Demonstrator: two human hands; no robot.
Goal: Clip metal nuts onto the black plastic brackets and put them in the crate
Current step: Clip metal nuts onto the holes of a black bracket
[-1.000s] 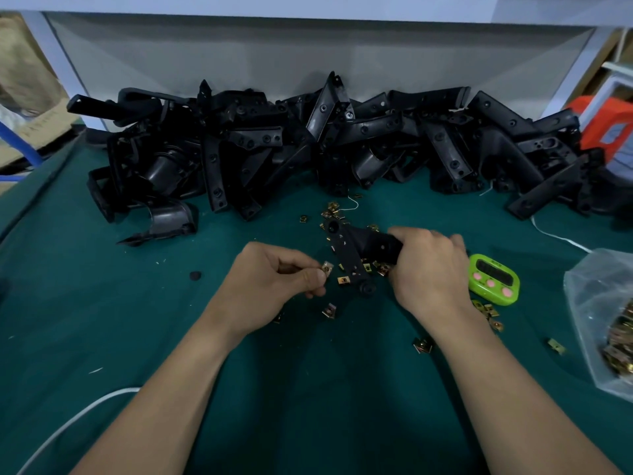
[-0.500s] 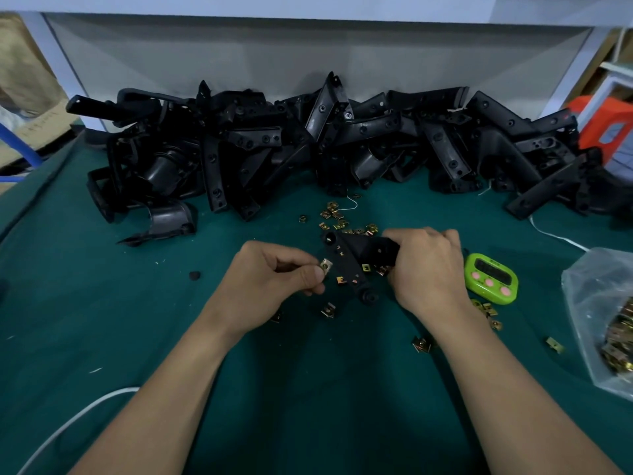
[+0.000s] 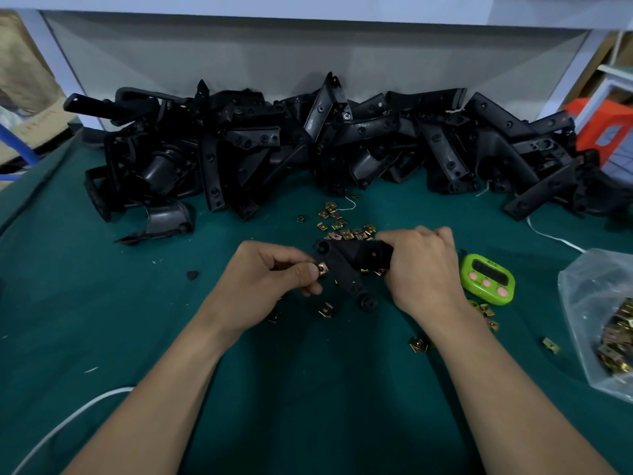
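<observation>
My right hand (image 3: 423,269) grips a black plastic bracket (image 3: 346,265) by its right end, just above the green mat. Between thumb and forefinger my left hand (image 3: 270,282) pinches a small brass-coloured metal nut (image 3: 322,268), pressed against the bracket's left edge. Loose nuts (image 3: 342,228) lie scattered behind and around the hands. A long pile of black brackets (image 3: 308,152) runs along the back of the table. No crate is in view.
A green timer (image 3: 486,279) sits right of my right hand. A clear bag of nuts (image 3: 606,323) lies at the right edge. White cables (image 3: 68,419) cross the mat at lower left and far right. An orange box (image 3: 606,128) stands at the back right.
The bracket has swung and shifted left toward my left hand, and the nut now touches its edge. Both hands have stayed in nearly the same place.
</observation>
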